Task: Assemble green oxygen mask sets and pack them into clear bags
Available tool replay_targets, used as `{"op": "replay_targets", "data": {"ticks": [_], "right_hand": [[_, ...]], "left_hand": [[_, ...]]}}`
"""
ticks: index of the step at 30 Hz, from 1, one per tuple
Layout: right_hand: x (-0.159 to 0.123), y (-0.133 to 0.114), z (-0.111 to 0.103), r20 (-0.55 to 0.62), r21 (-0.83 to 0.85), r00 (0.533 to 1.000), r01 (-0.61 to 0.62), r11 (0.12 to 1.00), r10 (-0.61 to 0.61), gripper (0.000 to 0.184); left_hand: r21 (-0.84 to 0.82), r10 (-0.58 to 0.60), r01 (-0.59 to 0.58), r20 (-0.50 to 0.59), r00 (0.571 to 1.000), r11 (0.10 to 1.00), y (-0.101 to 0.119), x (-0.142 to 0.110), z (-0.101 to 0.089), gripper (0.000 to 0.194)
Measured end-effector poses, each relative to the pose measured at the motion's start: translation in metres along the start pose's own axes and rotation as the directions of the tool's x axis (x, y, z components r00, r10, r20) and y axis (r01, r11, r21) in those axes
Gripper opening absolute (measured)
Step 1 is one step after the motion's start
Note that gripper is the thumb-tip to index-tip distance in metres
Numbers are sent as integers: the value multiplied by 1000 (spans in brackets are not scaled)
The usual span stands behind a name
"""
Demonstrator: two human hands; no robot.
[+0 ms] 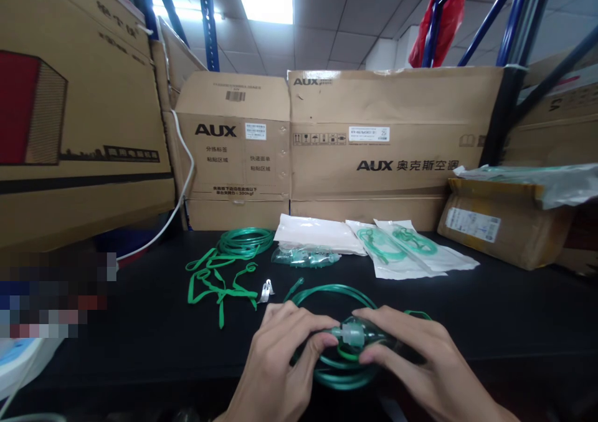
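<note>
My left hand [283, 350] pinches the end of the green tubing [343, 381] between thumb and fingers, where it meets a pale green connector [354, 335]. Fingers of my right hand [423, 350] close around a clear green oxygen mask [380, 336] behind that connector; much of the mask is hidden by the hand. Loops of the tubing lie on the black table beneath both hands, its free end [294, 289] pointing up to the left. A bright green elastic strap [346, 353] shows below the connector.
Another tubing coil [245, 243], loose green straps [220, 294] and small metal strips [266, 290] lie to the left. Clear masks [306, 257], white pouches [317, 230] and packed tubing sets [380, 247] are farther back. Cardboard boxes [397, 141] wall the rear; a smaller box [504, 222] stands right.
</note>
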State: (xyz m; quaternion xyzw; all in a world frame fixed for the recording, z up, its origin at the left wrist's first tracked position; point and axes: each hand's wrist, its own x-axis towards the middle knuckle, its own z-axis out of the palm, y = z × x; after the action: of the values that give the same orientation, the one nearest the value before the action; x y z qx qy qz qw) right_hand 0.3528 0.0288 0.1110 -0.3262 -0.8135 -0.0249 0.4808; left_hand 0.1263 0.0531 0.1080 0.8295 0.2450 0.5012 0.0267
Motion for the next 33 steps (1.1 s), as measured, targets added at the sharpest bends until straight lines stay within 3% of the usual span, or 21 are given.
{"op": "replay_targets", "data": {"ticks": [9,17,23,33], "right_hand": [[-2,4,1,52,39,997,51,998,-53,17],[-4,9,1,60,-41,981,189,981,-187,41],[-6,14,0,75,-156,967,253,955,-243,46],[-10,16,-21,331,-379,895,415,827,-297,48]], "left_hand": [[17,-4,4,5,1000,1000,0,-2,2,17],[7,10,-10,25,1000,1000,-1,-1,1,18],[-9,-37,38,91,995,999,-5,-6,0,16],[16,-138,139,265,954,990,-2,-2,-3,24]]}}
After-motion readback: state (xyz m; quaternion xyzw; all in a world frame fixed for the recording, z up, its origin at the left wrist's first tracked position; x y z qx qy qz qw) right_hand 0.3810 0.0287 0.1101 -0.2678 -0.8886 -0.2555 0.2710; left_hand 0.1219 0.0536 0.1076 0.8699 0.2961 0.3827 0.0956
